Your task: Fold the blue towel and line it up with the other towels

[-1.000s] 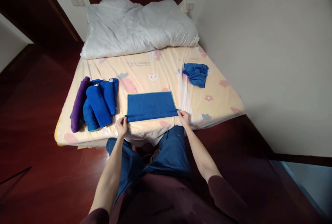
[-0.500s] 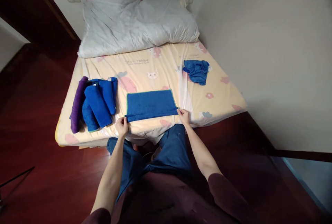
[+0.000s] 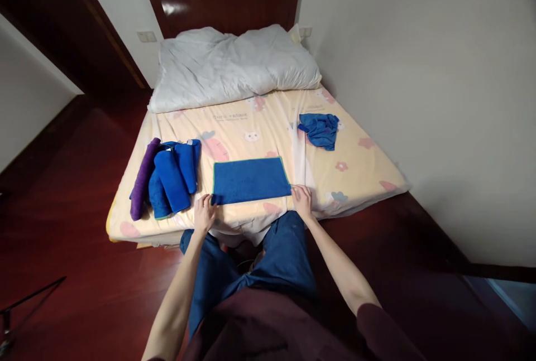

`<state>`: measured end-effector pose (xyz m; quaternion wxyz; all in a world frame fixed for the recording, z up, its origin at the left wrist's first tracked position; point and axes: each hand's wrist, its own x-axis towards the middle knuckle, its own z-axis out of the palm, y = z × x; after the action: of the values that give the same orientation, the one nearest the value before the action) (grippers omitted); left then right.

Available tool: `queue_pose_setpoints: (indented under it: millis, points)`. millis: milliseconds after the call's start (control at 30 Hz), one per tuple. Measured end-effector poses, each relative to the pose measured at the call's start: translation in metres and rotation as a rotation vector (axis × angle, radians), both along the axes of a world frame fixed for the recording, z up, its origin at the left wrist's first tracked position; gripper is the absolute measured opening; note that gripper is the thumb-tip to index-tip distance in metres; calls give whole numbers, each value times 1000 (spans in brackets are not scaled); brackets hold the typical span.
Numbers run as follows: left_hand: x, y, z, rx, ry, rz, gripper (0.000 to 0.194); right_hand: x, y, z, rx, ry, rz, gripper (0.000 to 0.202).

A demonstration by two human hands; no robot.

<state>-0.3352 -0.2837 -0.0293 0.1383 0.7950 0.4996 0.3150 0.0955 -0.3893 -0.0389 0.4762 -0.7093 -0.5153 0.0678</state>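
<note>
A blue towel (image 3: 251,179) with green edging lies flat near the front edge of the bed. My left hand (image 3: 205,213) is at its near left corner, fingertips closed on the fabric. At the near right corner, my right hand (image 3: 302,201) pinches the other end of the same edge. Left of the towel is a group of rolled blue towels (image 3: 172,181), with a purple rolled towel (image 3: 144,179) along its outer side. A crumpled blue cloth (image 3: 319,130) rests farther back on the right.
The bed (image 3: 368,174) has a pale yellow patterned sheet. A bulky white quilt (image 3: 234,68) lies across its far end, before the dark wooden headboard (image 3: 226,1). A wall (image 3: 439,99) runs along the right. A thin black stand (image 3: 33,294) is on the floor at lower left.
The view has tilted up, showing more of the headboard. Both hands remain at the towel's near corners, and the narrow fold along its near edge now lies flatter.
</note>
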Motion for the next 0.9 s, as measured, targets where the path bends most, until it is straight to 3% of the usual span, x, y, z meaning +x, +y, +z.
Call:
queue_pose_setpoints:
  millis: [133,233,467,667,900]
  points:
    - [3,-1,8,-30,142,-271,46,-19,-9,18,-136,-289,378,40]
    - [14,5,5,-72,215,-331,52,-27,-1,19,-214,-400,456,49]
    - [27,13,-9,-78,378,-211,52,-22,15,3,-423,-563,344,53]
    - [29,22,-5,-73,523,-219,60,-27,25,7,-559,-683,277,50]
    - [39,24,-8,-54,506,-177,56,-36,31,10,-577,-757,261,47]
